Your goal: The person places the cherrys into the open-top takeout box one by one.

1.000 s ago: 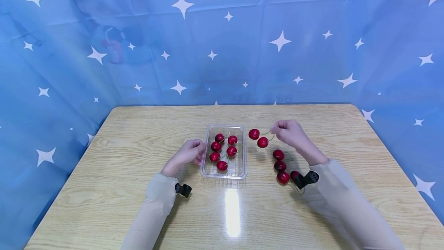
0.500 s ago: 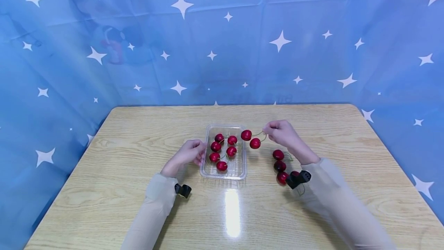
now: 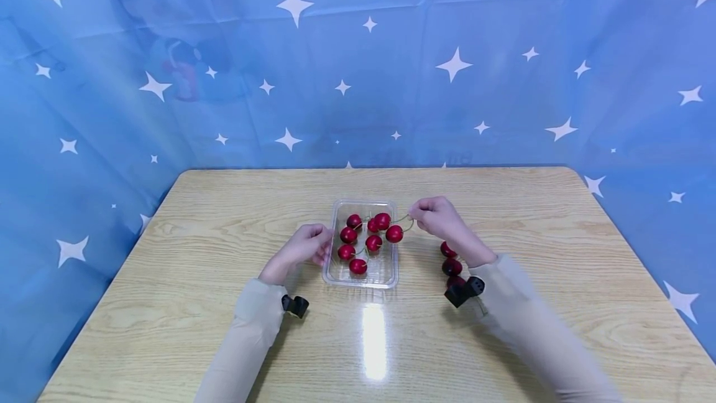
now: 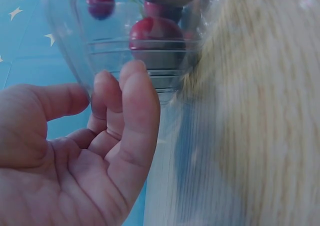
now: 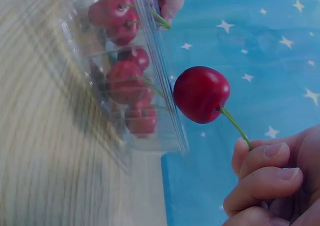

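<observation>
A clear plastic box (image 3: 360, 281) with several red cherries (image 3: 358, 266) in it stands on the table. My left hand (image 3: 306, 245) holds its left side: in the left wrist view the thumb (image 4: 70, 100) is at the rim and the curled fingers (image 4: 137, 111) lie against the wall. With thumb and fingertips, my right hand (image 3: 439, 217) pinches the green stems of a cherry pair (image 3: 394, 234). This pair hangs at the box's upper right, over the rim. Only one cherry (image 5: 201, 94) of it shows clearly in the right wrist view.
More cherries (image 3: 451, 267) lie in a column on the wooden table (image 3: 224, 216), right of the box and partly hidden by the right wrist camera (image 3: 464, 291). A blue cloth with white stars (image 3: 358, 79) hangs behind the table.
My right hand has moved left with the cherry pair, from right of the box to over its right rim. The left hand stays at the box.
</observation>
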`<state>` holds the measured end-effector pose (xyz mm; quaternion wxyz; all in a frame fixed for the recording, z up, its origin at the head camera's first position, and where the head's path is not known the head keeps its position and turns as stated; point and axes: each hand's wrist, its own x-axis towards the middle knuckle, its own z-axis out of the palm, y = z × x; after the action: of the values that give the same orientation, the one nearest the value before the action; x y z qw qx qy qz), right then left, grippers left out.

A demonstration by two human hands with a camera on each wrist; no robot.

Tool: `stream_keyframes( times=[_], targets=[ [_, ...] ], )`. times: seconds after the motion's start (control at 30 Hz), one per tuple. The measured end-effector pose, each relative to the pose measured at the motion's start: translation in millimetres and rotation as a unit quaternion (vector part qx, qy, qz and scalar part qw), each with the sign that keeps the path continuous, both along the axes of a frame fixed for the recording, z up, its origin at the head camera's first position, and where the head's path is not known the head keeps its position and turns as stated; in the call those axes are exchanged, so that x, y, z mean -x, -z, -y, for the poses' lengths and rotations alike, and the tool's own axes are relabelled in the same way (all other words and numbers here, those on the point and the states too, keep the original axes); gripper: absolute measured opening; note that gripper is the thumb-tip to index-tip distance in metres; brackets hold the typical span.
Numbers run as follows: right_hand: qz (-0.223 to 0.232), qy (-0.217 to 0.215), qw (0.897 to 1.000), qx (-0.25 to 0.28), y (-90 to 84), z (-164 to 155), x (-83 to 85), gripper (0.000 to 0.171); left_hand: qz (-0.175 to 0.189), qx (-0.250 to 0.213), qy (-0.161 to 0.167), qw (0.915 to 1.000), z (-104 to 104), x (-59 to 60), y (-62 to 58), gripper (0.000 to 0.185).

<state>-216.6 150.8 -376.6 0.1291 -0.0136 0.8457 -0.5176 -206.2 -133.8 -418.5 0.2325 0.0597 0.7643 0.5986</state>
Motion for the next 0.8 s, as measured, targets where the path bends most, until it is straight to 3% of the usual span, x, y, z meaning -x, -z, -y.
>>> stream_keyframes(
  times=[0.1,0.2,0.43,0.67,0.8],
  targets=[
    [0.006,0.002,1.000,0.003,2.2,5,-0.7,0.025,-0.004,0.002,-0.003,1.0000,0,0.1,0.9,0.028],
    [-0.006,-0.004,1.000,0.012,5.6,10,-0.9,0.024,-0.005,-0.001,-0.007,1.0000,1,3.7,10.5,0.029],
    [-0.034,-0.027,0.999,0.011,12.5,20,-3.3,0.021,0.000,-0.004,-0.006,1.0000,1,3.2,8.8,0.030],
    [-0.059,-0.050,0.996,-0.042,16.3,25,-6.9,0.022,-0.009,-0.002,-0.006,0.9999,1,3.1,10.9,0.028],
    [-0.101,-0.075,0.987,-0.096,20.2,27,-7.3,0.021,-0.007,-0.003,-0.008,0.9999,1,3.7,11.5,0.027]
  ],
)
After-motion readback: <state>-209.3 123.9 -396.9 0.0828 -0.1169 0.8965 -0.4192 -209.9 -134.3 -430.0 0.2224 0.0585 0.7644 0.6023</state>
